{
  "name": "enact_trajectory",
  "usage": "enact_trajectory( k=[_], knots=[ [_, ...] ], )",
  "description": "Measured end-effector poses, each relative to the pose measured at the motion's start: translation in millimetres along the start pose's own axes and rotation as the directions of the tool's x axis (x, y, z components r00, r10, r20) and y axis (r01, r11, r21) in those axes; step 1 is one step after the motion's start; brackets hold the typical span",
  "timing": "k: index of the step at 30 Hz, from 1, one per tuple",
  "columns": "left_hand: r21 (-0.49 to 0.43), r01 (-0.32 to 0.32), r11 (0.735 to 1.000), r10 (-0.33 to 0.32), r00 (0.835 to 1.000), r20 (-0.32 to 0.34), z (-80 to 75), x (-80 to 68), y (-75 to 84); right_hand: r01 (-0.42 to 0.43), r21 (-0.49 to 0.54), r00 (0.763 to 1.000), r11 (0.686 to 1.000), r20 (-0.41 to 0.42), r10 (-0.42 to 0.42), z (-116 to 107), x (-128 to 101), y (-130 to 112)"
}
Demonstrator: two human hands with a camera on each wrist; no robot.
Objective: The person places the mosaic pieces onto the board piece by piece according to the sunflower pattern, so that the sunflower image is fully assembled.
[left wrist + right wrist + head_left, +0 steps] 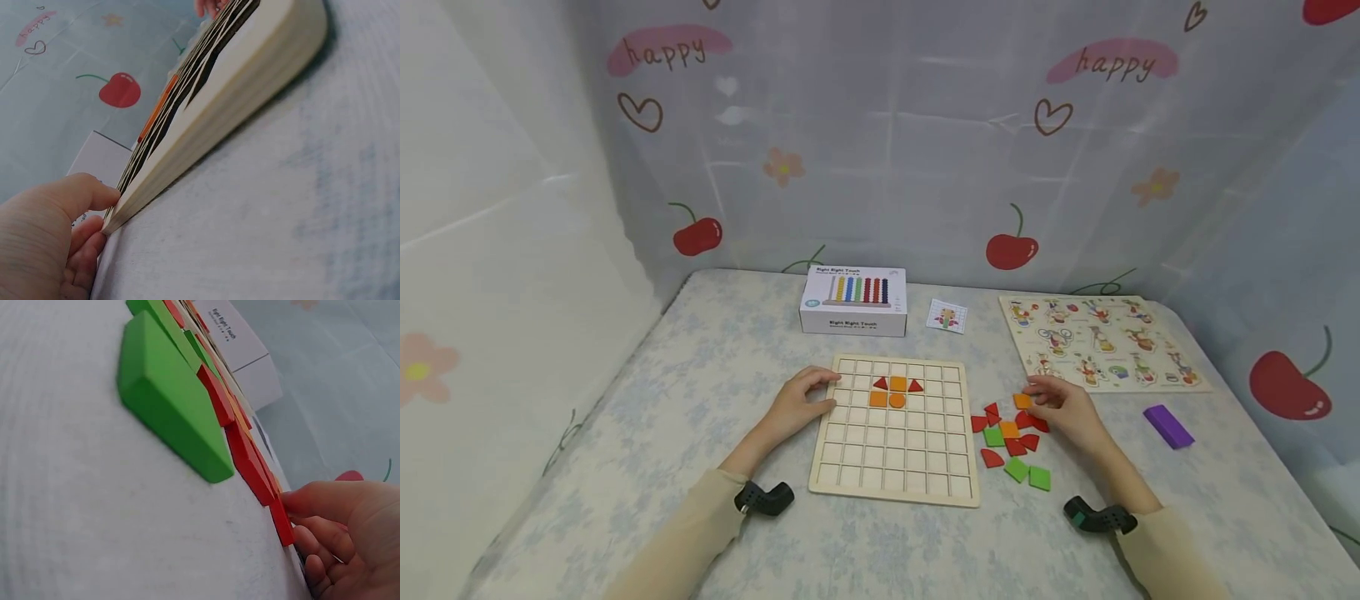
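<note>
Fingers (1037, 392) of the right hand (1067, 412) curl among loose red, orange and green wooden tiles (1011, 442), apparently pinching one

Left hand (801, 402) grips the pale wooden grid board (895, 467) on the surface; a careless lift could scatter neighbouring tiles

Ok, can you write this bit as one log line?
left hand holds grid board edge | right hand touches red piece | five pieces placed
</note>
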State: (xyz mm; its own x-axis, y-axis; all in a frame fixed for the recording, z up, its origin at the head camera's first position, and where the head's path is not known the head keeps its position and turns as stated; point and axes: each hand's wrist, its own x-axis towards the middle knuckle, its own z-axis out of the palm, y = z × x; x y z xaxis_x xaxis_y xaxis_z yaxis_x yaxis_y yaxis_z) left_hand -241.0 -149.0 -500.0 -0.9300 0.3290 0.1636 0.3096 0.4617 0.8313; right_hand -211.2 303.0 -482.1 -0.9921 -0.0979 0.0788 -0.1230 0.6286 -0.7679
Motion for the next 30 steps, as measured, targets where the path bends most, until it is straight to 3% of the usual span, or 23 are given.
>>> enact_trajectory(
  k=[8,13,25,30],
  knots=[
    [-0.009,-0.001,1.0,0.001,1.0,-0.004,-0.8,-0.3,-1.2,0.008,0.043,1.0,0.999,-0.026,-0.007,2.4,-1.2,-4.7],
    [-0.01,-0.001,1.0,0.001,1.0,0.0,0.1,0.8,-2.0,0.014,0.053,1.0,0.998,-0.024,-0.013,11.2,-1.7,-22.0],
    [-0.005,-0.033,0.999,0.033,0.999,-0.007,-0.1,-0.2,-0.2,0.101,0.203,0.993,0.974,0.034,-0.111,78.0,13.6,-83.0],
    [-0.009,-0.026,1.0,0.026,1.0,-0.003,-0.4,-0.2,-0.7,0.109,0.255,0.988,0.961,0.08,-0.133,103.1,20.8,-95.1]
  ],
)
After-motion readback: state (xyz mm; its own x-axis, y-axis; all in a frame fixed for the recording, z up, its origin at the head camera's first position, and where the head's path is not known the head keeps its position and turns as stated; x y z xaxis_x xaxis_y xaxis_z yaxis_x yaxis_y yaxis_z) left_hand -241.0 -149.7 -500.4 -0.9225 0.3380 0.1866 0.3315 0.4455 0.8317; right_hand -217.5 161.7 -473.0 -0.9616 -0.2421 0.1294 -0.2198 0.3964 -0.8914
